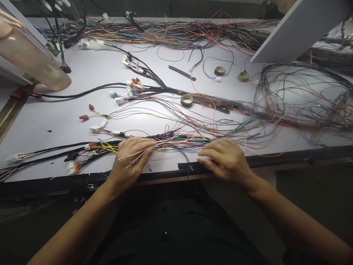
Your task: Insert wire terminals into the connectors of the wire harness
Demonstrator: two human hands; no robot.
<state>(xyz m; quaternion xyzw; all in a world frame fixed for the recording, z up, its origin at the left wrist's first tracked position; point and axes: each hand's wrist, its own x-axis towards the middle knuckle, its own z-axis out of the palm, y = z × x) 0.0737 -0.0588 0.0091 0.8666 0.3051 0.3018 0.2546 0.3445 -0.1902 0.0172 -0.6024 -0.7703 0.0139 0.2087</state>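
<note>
My left hand (132,159) is closed around the wire bundle near the table's front edge. Two white wires (132,156) with bare metal ends stick out over its thumb. Yellow wires (110,146) and an orange connector (90,146) lie just left of it. To the right, my right hand (224,158) hovers at the front edge with fingers curled and a gap between thumb and fingertips; nothing shows in that gap. Blue wires (185,154) hang toward the edge between the hands.
Tape rolls (186,100) lie mid-table and farther back. A taped harness (176,91) runs across the middle, with white connectors (128,95) on its left. Loose wires (171,35) line the back. A clear tube (33,55) and a grey panel (292,33) stand at the sides.
</note>
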